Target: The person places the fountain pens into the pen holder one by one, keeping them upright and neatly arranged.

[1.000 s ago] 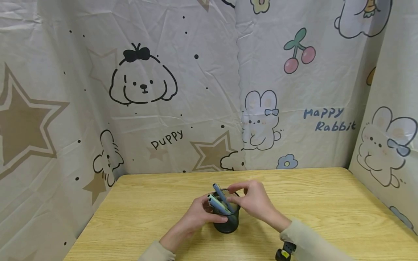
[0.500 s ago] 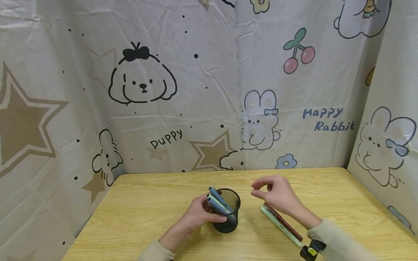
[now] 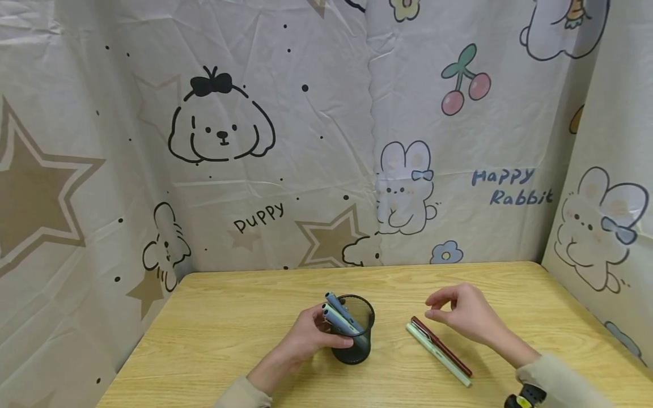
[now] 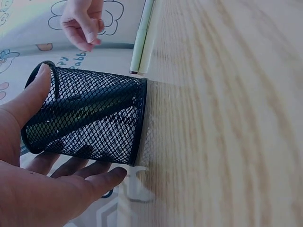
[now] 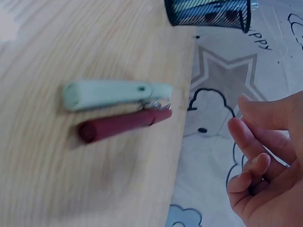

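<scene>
My left hand (image 3: 306,338) holds a black mesh pen holder (image 3: 360,350) that stands on the table, thumb at the rim in the left wrist view and fingers along the far side. Several blue and light green pens (image 3: 340,321) lean to the left inside it. To the right, my right hand (image 3: 466,316) hovers above the table with fingers loosely bent and nothing between them. Below and left of that hand, a dark red pen (image 3: 442,347) and a light green pen (image 5: 113,94) lie side by side on the wood.
The light wooden table (image 3: 229,323) ends at a back edge against a printed cloth backdrop (image 3: 326,136). More of that cloth hangs at the left and right sides. A black watch-like device (image 3: 525,396) sits by the right sleeve.
My right hand has moved right from the holder's rim, uncovering the red and green pens on the table. One blue pen in the holder leans lower. My left hand stays on the holder.
</scene>
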Demonstrator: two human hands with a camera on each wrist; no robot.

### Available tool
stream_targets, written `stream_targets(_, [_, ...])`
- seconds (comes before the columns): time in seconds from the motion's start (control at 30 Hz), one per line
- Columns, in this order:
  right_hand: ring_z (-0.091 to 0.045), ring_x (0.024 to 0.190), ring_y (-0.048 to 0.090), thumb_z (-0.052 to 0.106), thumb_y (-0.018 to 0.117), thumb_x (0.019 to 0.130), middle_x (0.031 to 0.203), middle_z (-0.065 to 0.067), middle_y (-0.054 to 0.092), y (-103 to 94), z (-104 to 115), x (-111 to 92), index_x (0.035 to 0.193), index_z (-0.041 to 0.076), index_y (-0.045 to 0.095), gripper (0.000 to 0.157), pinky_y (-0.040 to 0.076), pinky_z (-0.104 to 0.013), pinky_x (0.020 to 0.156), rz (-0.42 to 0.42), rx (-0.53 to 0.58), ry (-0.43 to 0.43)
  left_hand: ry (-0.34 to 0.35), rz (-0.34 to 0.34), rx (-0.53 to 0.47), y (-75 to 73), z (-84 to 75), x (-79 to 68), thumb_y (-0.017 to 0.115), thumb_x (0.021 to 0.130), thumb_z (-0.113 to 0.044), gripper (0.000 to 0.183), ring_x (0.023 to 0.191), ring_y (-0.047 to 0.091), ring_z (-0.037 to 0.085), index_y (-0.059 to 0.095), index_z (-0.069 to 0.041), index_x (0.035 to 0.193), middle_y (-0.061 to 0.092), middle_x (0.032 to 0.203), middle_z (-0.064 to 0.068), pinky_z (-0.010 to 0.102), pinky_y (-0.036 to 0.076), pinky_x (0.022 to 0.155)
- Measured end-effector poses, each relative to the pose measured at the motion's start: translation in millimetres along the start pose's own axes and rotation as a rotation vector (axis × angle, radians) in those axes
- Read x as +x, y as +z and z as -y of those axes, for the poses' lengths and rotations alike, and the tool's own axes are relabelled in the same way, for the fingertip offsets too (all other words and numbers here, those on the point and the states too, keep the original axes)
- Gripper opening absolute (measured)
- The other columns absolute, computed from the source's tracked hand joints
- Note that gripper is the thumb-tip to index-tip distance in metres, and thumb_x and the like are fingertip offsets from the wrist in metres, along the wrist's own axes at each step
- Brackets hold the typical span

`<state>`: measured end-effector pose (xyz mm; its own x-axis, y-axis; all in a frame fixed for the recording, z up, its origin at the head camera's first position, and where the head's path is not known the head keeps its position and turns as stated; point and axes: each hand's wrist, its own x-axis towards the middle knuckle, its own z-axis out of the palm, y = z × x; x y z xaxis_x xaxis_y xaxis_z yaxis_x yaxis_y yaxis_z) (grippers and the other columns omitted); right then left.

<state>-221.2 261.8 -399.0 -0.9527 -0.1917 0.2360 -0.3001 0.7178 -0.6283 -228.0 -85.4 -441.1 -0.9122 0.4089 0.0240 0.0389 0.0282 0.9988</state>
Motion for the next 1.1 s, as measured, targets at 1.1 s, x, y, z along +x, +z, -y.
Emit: stream_targets(1.1, [-0.013,0.068,0.055,0.017,0.091,0.082,0.074,0.006,0.068,-4.1,-54,-14,0.102,0.002,0.080,0.027,0.042,-0.025,0.056,0.277,0.076,-0.005,-0.015,0.006,-0.002,0.2,-0.9,0.0,0.092,0.079,-0.002,0.079,0.111,0.067,0.025,0.058,-0.003,0.149,0.071,0.121,0.009,0.036,0.053,0.099])
